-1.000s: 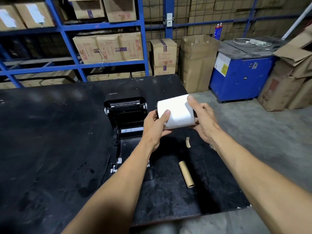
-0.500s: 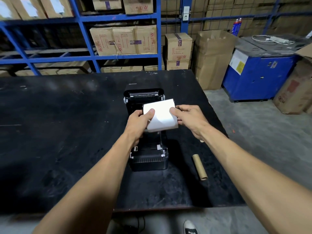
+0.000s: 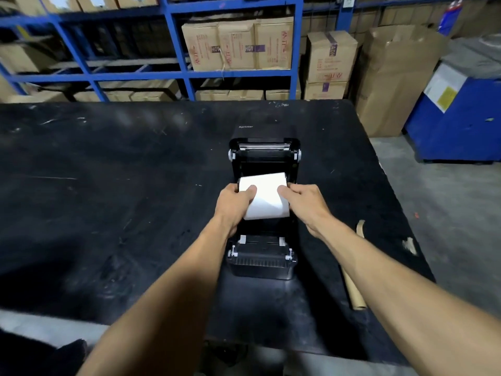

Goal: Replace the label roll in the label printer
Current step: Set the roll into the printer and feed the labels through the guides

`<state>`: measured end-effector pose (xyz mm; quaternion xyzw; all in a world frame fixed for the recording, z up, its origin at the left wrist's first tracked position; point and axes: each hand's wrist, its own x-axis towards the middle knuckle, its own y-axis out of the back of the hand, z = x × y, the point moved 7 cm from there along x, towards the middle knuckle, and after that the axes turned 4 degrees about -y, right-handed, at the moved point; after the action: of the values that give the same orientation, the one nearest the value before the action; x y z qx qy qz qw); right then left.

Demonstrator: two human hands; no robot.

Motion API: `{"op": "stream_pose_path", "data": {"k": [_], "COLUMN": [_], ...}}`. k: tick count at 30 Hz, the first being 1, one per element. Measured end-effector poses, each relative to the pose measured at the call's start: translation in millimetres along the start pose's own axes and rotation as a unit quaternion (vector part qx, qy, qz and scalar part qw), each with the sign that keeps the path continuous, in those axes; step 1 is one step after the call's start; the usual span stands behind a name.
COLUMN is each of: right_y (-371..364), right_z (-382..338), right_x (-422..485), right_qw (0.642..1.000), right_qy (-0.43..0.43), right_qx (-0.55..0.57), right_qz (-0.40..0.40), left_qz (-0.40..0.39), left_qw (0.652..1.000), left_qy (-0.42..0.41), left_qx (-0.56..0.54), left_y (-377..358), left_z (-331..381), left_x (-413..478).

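**Over the open printer, roll in both hands**

Above the label printer bay, my left hand and right hand clasp the white label roll by its ends. Right of the printer lies a cardboard core.

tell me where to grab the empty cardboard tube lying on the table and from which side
Take the brown cardboard tube around its middle, coming down from above with thumb and fingers across its width. It lies flat on the black table, right of the black label printer, and its long, narrow shape gives a steady grip there. The right forearm hides its far part.
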<state>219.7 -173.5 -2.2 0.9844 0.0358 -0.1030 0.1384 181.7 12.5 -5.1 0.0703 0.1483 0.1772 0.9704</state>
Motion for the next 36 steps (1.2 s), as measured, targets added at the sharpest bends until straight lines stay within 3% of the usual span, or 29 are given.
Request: {"op": "stream_pose_path", "data": {"k": [5, 13, 33, 36], "right_y": [-3.1, -15.0, -29.8, -29.6], "right_z": [17.4, 33.4, 52.2, 53.3], "right_x": [17.1, 43.3, 25.8, 23.8], "right_qw": [1.000, 0.998, 0.996, 0.995], "right_qy": [-0.011, -0.064, -0.060, -0.067], "right_qx": [-0.008, -0.001, -0.041, -0.054], "right_qz": [-0.004, -0.009, 0.056, 0.049], "left_qz": [0.001, -0.082, -0.056, -0.045], "left_qw": [1.000, 0.994, 0.997, 0.997], "left_qy": [0.017, 0.076, 0.011, -0.001], "left_qx": [0.019, 0.020, 0.045, 0.055], "left_y": [-6.3, -5.5, -11.0, -5.3], "left_z": [-11.5, -8.1, -107.5, -82.6], "left_x": [15.8, 44.0, 75.8, 54.3]}}
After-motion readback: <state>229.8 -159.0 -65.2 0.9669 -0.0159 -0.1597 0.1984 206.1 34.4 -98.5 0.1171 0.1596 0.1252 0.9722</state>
